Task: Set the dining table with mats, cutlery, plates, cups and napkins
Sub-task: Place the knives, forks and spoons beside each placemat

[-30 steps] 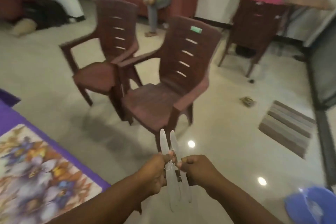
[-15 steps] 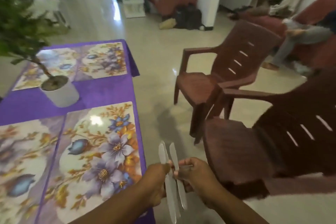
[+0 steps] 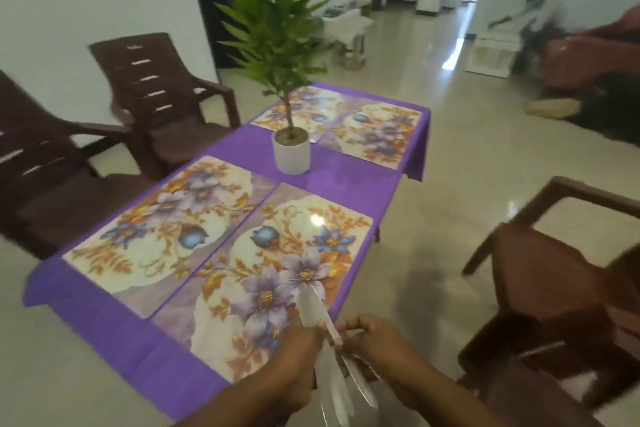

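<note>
Both hands meet low in the view, just off the near right corner of the tabletop (image 3: 304,180). The left hand (image 3: 298,364) has its fingers curled round a bunch of clear plastic knives (image 3: 317,308), and the right hand (image 3: 375,340) pinches the same bunch from the other side. The pieces are blurred, so their number cannot be told. Their upper ends point up and left over the edge of the nearest placemat (image 3: 277,274); their lower ends fan out below the hands, above the floor.

The tabletop wears a purple cloth and carries four flowered mats. A second placemat (image 3: 162,229) lies touching the first on its left, and two far placemats (image 3: 374,135) lie side by side at the other end. Between the two pairs stands a potted plant (image 3: 291,149) in a white pot.

Two brown plastic chairs (image 3: 162,94) stand left of the tabletop, and another brown chair (image 3: 554,270) stands to the right, near the hands.
</note>
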